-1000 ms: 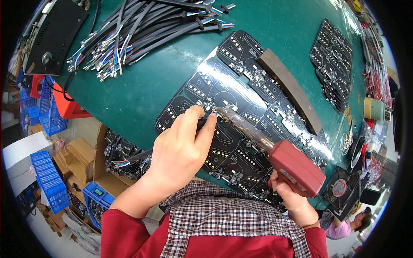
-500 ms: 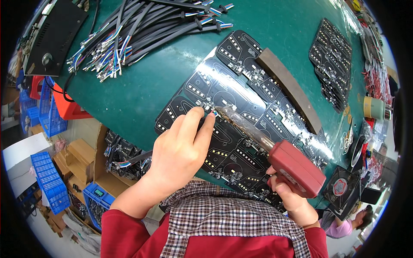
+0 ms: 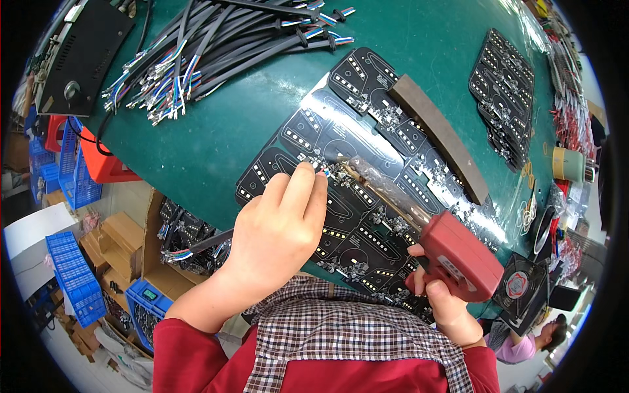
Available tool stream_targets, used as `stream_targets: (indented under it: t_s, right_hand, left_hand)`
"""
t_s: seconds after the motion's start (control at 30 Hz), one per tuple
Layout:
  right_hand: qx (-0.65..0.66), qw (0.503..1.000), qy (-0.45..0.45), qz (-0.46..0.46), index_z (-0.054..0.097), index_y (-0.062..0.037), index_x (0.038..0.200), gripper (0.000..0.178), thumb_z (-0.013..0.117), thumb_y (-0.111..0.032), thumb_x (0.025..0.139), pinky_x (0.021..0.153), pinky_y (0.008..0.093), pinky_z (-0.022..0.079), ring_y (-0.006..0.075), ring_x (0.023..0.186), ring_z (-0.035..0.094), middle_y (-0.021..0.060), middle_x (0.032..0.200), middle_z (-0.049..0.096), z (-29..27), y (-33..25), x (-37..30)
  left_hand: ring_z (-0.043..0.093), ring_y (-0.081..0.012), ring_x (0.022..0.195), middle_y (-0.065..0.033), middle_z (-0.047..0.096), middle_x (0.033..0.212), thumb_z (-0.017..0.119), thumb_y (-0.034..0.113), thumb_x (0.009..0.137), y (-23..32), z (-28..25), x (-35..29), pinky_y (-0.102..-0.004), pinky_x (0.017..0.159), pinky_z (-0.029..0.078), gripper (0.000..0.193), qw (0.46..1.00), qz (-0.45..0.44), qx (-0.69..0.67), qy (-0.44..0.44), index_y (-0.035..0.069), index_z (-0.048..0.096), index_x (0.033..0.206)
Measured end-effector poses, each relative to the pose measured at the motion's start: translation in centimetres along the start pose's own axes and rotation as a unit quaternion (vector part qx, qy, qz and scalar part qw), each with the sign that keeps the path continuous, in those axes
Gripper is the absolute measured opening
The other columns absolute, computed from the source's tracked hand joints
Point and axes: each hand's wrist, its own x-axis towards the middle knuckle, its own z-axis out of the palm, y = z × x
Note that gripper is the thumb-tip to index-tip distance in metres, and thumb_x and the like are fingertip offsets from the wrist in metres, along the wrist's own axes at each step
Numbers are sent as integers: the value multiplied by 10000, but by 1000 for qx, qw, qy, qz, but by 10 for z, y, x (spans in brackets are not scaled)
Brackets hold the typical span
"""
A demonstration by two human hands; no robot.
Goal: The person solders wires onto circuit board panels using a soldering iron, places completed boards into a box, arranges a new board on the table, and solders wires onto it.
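Note:
My left hand is closed over the black circuit boards, thumb and fingers pinching the thin coloured wires of a cable. The wire ends show at the fingertips, against a board's components. Part of a black cable shows below the left wrist, by the box. My right hand is wrapped round the handle of a red soldering gun. Its long metal barrel slants up and left, the tip over the board just right of my left fingertips. Whether the tip touches the board I cannot tell.
A curved brown bar lies across the boards. Far left lies a bundle of black cables, beside a black box with a knob. More boards are stacked at right, near a fan. A carton holds wired boards.
The soldering gun has shifted a little to the right, its tip away from my left fingertips. My left fingers have closed up slightly, staying at the same spot on the board.

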Motion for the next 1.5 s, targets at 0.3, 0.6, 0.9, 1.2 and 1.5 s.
stream_targets:
  t_s: [0.3, 0.6, 0.9, 1.2, 1.5]
  right_hand:
    - [-329, 940, -37, -76, 653, -26, 1026, 386, 696, -304, 762, 899, 391, 469, 303, 999, 617, 170, 1053, 631, -16, 15, 1]
    - [-278, 958, -19, -60, 592, -7, 1126, 484, 710, -304, 764, 767, 325, 521, 213, 795, 642, 157, 1042, 637, -11, 16, 0]
    - [-239, 969, -23, -62, 541, 22, 1171, 540, 671, -351, 803, 845, 330, 483, 137, 654, 613, 67, 855, 673, -17, 20, -6]
    - [-329, 942, -37, -49, 648, -8, 1032, 394, 705, -286, 759, 889, 388, 473, 305, 944, 635, 160, 978, 649, -18, 23, -4]
    - [-240, 970, 4, -30, 629, 2, 1078, 431, 714, -255, 743, 836, 346, 503, 293, 960, 634, 193, 1087, 619, -9, 16, -10]
  left_hand:
    - [546, -219, 727, -116, 540, 988, 596, 4, 638, 10, -2, -2, -297, 580, 485, 386, 997, -61, -37, -21, -45, 624, 1020]
    - [499, -130, 637, -79, 563, 907, 641, 52, 665, 14, 5, -2, -193, 441, 423, 260, 998, -19, 58, 19, -35, 649, 910]
    - [544, -198, 708, -111, 547, 929, 625, 13, 648, 18, 4, -5, -268, 524, 470, 347, 998, -67, -10, 15, -12, 636, 993]
    - [570, -209, 752, -103, 536, 957, 621, 22, 658, 16, 0, 0, -273, 552, 489, 321, 995, -88, -54, 14, 1, 643, 977]
    - [564, -210, 751, -122, 543, 951, 624, 31, 645, 21, 1, -1, -258, 519, 477, 326, 997, -73, 2, 2, -8, 639, 968]
